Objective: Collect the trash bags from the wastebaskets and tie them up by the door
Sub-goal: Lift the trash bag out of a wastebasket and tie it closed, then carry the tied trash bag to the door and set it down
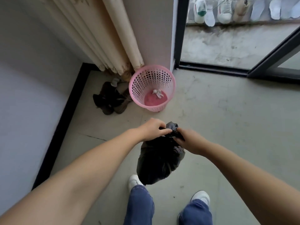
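Black trash bag [159, 161] hangs above the grey floor [227, 127], in front of the person's white shoes and jeans. The left hand [154, 128] and the right hand [189, 140] both pinch its gathered neck, fingers curled into the plastic. Beyond it a pink wastebasket [152, 89] stands against the wall corner, a crumpled bit of paper [157, 93] on its bottom, dark shoes [110, 99] just beside it under the radiator [103, 34]

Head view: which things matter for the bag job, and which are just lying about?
Job: black trash bag, gripped at its neck by left hand and right hand; pink wastebasket.
Lying about: dark shoes, radiator, sneakers outside.
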